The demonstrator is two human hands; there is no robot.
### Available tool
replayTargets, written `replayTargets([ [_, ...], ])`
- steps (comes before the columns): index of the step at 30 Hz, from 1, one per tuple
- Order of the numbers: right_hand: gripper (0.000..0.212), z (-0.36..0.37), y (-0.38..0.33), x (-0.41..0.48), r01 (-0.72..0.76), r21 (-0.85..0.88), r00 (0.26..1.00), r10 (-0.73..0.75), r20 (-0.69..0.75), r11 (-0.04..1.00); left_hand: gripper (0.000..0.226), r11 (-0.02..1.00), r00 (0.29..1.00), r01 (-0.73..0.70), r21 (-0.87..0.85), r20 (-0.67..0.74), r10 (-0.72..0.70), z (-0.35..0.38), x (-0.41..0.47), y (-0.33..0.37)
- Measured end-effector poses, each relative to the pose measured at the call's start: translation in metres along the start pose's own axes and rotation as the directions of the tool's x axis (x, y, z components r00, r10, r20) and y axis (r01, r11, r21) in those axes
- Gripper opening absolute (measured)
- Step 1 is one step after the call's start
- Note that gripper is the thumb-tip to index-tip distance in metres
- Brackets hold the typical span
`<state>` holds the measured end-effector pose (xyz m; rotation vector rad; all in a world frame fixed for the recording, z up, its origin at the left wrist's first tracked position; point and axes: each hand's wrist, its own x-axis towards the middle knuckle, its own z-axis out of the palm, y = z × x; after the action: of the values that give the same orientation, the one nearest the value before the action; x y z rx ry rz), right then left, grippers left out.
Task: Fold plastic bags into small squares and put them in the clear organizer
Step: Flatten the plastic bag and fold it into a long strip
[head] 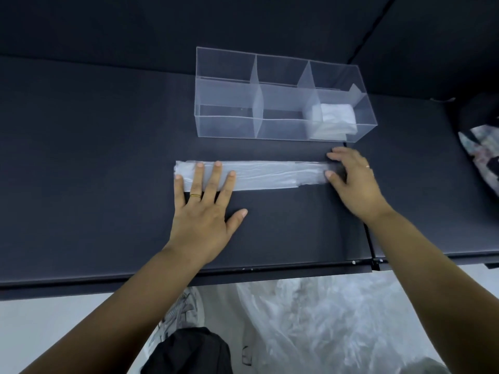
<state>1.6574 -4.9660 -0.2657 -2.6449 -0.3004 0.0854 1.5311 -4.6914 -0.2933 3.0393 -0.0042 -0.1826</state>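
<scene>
Left hand (201, 211) lies flat, fingers spread; right hand (353, 182) palm-down, fingers slightly arched.

Rings: gold band (195, 195) on ring finger of left hand (202, 220); thin ring (367, 166) on right hand (356, 184). Forearms bare. Near edge: grey mesh sneaker (183, 309), black garment (189, 352).

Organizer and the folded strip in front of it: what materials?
Organizer: likely rigid clear acrylic or a similar plastic, glossy; the dark surface shows through its flat, straight walls. Folded strip: thin translucent whitish plastic film, slightly shiny, with fine lengthwise wrinkles.
</scene>
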Motion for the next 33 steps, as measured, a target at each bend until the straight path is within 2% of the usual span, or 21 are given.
replayTargets([
  [4, 0.004, -0.007, -0.003, 0.017, -0.081, 0.02, 0.996, 0.08, 0.032, 0.997, 0.075, 1.0, 1.0, -0.016, -0.014, -0.005, 0.016, -0.003, 0.0, 0.0],
  [6, 0.008, -0.011, -0.003, 0.016, -0.085, 0.063, 0.995, 0.081, 0.066, 0.994, 0.075, 0.999, 0.999, -0.043, -0.031, -0.005, 0.043, -0.006, 0.001, -0.002],
  [8, 0.012, -0.018, -0.005, 0.006, -0.142, 0.183, 0.986, 0.123, 0.109, 0.973, 0.076, 0.994, 0.995, -0.1, -0.033, 0.001, 0.1, -0.008, 0.003, -0.013],
  [12, 0.012, -0.041, -0.016, -0.035, -0.36, 0.483, 0.925, 0.237, 0.297, 0.798, 0.081, 0.967, 0.977, -0.213, -0.137, -0.008, 0.214, -0.019, 0.008, -0.039],
  [15, 0.02, -0.06, -0.03, -0.076, -0.539, 0.522, 0.831, 0.316, 0.458, 0.662, 0.084, 0.914, 0.945, -0.328, -0.241, -0.078, 0.318, -0.034, 0.003, -0.019],
  [19, 0.035, -0.079, -0.065, -0.121, -0.643, 0.606, 0.761, 0.305, 0.572, 0.469, 0.089, 0.731, 0.833, -0.533, -0.426, -0.111, 0.542, -0.04, -0.021, 0.058],
  [21, 0.033, -0.084, -0.081, -0.132, -0.643, 0.654, 0.759, 0.215, 0.615, 0.399, 0.078, 0.663, 0.828, -0.531, -0.527, -0.157, 0.538, -0.041, -0.033, 0.085],
  [23, 0.034, -0.088, -0.091, -0.132, -0.602, 0.685, 0.778, 0.108, 0.619, 0.41, 0.054, 0.558, 0.876, -0.439, -0.704, -0.198, 0.44, -0.045, -0.04, 0.094],
  [25, 0.052, -0.089, -0.09, -0.122, -0.492, 0.723, 0.848, 0.077, 0.525, 0.485, 0.041, 0.404, 0.937, -0.267, -0.875, -0.137, 0.321, -0.051, -0.041, 0.091],
  [26, 0.058, -0.087, -0.086, -0.115, -0.422, 0.721, 0.887, 0.085, 0.454, 0.549, 0.033, 0.293, 0.956, -0.166, -0.942, -0.08, 0.283, -0.055, -0.04, 0.087],
  [28, 0.054, -0.078, -0.08, -0.099, -0.325, 0.691, 0.918, 0.039, 0.395, 0.646, 0.026, 0.047, 0.966, 0.038, -0.998, 0.049, 0.254, -0.062, -0.035, 0.079],
  [31, 0.045, -0.047, -0.077, -0.081, -0.322, 0.714, 0.835, -0.168, 0.523, 0.622, 0.042, -0.219, 0.965, 0.21, -0.953, 0.165, 0.206, -0.062, -0.024, 0.065],
  [33, 0.035, -0.026, -0.08, -0.074, -0.363, 0.667, 0.79, -0.164, 0.59, 0.65, 0.042, -0.322, 0.953, 0.278, -0.905, 0.217, 0.213, -0.058, -0.017, 0.056],
])
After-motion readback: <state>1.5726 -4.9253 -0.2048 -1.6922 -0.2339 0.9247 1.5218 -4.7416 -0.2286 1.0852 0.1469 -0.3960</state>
